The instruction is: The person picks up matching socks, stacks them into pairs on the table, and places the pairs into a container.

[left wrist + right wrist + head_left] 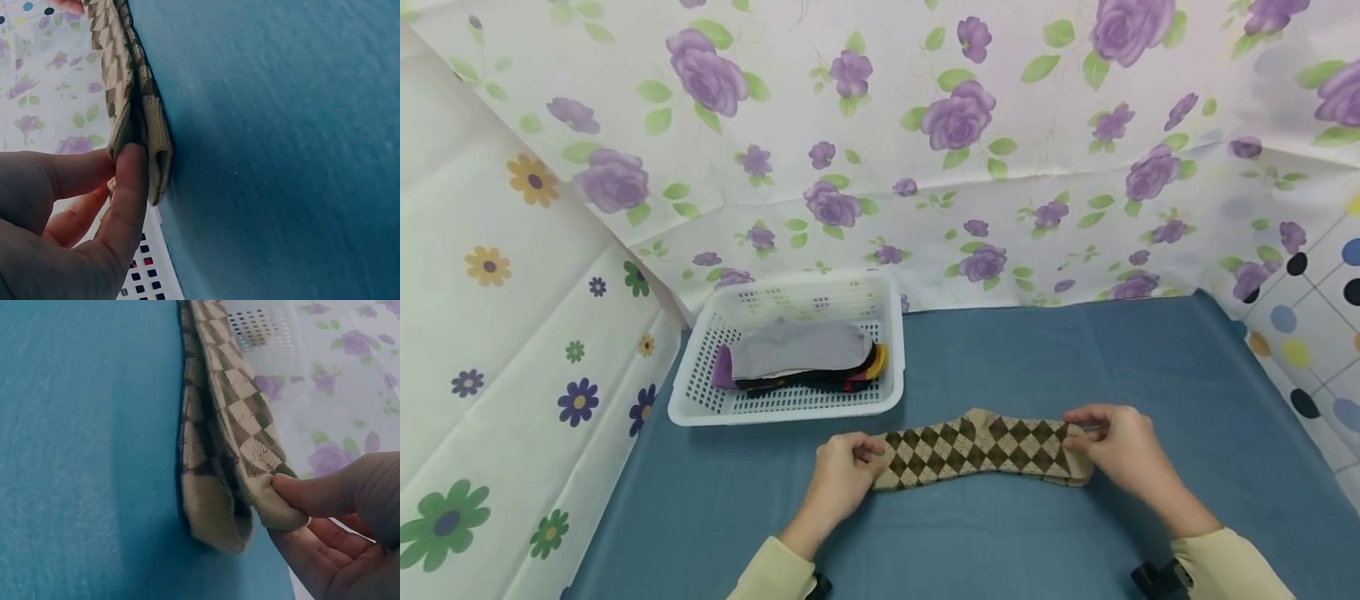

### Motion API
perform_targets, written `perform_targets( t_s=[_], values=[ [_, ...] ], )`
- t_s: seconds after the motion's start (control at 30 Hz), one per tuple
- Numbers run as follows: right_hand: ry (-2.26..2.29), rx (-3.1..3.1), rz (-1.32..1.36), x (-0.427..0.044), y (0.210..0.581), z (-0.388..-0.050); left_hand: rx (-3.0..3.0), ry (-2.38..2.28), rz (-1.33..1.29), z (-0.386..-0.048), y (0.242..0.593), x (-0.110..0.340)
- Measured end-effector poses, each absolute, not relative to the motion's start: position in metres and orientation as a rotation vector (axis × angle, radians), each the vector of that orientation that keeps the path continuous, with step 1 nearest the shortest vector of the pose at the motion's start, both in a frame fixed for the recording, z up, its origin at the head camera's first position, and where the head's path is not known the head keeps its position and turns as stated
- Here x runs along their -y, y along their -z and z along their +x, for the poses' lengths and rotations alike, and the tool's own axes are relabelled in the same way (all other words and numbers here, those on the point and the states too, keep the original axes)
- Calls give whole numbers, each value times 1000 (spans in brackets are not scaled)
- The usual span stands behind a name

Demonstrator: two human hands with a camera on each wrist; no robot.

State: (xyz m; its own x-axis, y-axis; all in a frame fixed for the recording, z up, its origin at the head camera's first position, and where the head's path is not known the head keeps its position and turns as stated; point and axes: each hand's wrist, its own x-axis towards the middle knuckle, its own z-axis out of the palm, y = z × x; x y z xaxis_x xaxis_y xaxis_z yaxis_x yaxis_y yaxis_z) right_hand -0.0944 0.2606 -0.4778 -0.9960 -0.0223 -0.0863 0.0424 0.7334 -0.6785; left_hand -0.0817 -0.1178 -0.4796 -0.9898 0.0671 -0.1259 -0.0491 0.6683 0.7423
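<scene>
Two beige socks with brown argyle diamonds lie one over the other. My left hand (841, 473) pinches the ribbed end of the upper sock (977, 446) between thumb and fingers. At the opposite end, the thumb and fingers of my right hand (1126, 448) pinch its plain beige toe. In the right wrist view the lower sock (212, 509) lies on the blue cloth, its toe apart from the lifted toe above. The left wrist view shows the lower sock's folded cuff (157, 140) beside my fingertips. In the head view the upper sock mostly covers the lower one.
A white perforated basket (786, 414) stands behind and to the left. Inside lie stacked socks, a grey sock (801, 348) on top, with purple, black and yellow ones below. Blue cloth (1000, 358) covers the table. Flowered sheets (895, 150) hang behind and at the sides.
</scene>
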Motion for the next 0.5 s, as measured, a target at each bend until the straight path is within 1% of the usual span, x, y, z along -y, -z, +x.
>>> perform_targets(
  t_s=[0.2, 0.3, 0.4, 0.5],
  values=[
    [1078, -2792, 59, -261, 490, -96, -2784, -1137, 48, -81, 486, 117],
    [1015, -2863, 13, -258, 489, -94, -2891, -951, 83, -80, 483, 114],
    [942, -3007, -158, -253, 485, -89, -3008, -766, 184, -77, 477, 110],
    [832, -3106, -422, -247, 485, -87, -3061, -666, 356, -77, 475, 105]
  ],
)
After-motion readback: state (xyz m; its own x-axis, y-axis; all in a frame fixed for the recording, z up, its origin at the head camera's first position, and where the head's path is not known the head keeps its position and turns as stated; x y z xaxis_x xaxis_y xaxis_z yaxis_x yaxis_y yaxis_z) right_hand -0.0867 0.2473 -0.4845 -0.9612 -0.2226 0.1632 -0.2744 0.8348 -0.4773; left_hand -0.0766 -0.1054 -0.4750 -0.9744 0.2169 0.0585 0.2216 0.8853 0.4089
